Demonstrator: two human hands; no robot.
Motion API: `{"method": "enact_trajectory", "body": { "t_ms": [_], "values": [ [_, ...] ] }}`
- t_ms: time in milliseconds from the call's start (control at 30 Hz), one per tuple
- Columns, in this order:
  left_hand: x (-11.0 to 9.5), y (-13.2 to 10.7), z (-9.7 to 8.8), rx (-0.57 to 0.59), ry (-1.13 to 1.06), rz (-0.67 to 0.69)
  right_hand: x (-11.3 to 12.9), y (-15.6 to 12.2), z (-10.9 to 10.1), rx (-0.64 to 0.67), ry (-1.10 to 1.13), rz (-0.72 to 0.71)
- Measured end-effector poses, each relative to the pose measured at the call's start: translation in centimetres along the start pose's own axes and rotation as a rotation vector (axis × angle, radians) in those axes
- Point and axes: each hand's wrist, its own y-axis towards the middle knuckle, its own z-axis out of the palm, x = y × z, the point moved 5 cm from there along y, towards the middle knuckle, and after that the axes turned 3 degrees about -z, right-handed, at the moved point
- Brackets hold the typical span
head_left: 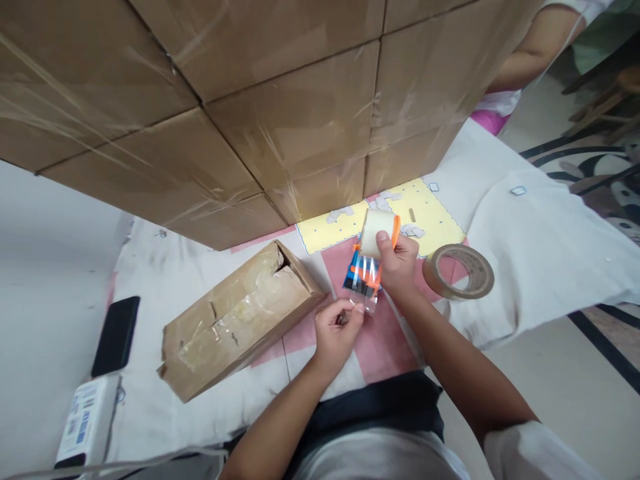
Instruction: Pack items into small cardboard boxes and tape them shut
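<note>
View: head camera, looking down over the work surface
Right hand (pixel 399 265): closed around a tape dispenser (pixel 373 232), a pale roll in an orange holder, thumb on the face of the roll
Left hand (pixel 336 330): thumb and fingertips pinched on the near edge of a packet (pixel 361 283), the other fingers curled in
Packet: a clear plastic bag with blue, black and orange parts inside; it hangs between the two hands just above the pink sheet (pixel 387 340), its far end under the dispenser and touching the right hand
Dispenser: at the far end of the packet, tilted up towards the stacked boxes (pixel 250 100)
Brown tape roll (pixel 459 272): lying flat just right of the right hand, not touched
Long box (pixel 240 320): on its side left of the hands, far end torn open, old tape on its face; what is inside cannot be seen
Yellow sheet (pixel 435 217): beyond the hands, with small grey bits on it
Cloth (pixel 540 253): white, covering the surface
Phone (pixel 116 335): dark, face down at the left, well apart from the hands
Another person: a bare arm (pixel 535 40) at the top right, away from the work
Progress, as a judgement: the packet looks filled and held closed at its near edge; whether any tape sits on it cannot be told; the long box is not closed
</note>
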Motion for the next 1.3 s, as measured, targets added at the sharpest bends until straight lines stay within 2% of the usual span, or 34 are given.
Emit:
{"method": "enact_trajectory", "body": {
  "t_ms": [267, 500, 800, 1000, 1133, 1300],
  "values": [
    [-0.3, -0.1, -0.1, -0.038, -0.005, 0.028, 0.4, -0.1, -0.1, -0.025, -0.015, 0.003],
    [-0.4, -0.4, -0.2, -0.028, 0.019, 0.104, 0.4, -0.1, -0.2, -0.025, -0.015, 0.010],
    [0.0, -0.9, -0.3, -0.007, 0.013, 0.140, 0.5, -0.1, -0.2, -0.023, 0.002, 0.011],
    [0.3, -1.0, -0.3, 0.000, -0.001, 0.107, 0.6, 0.3, -0.5, -0.057, 0.012, 0.007],
    [0.4, -0.5, -0.3, -0.022, -0.017, -0.008, 0.1, 0.4, -0.7, -0.067, -0.007, 0.041],
    [0.7, -0.3, 0.0, 0.017, -0.052, -0.096, -1.0, 0.3, -0.9, -0.063, 0.086, 0.088]
  ]
}}
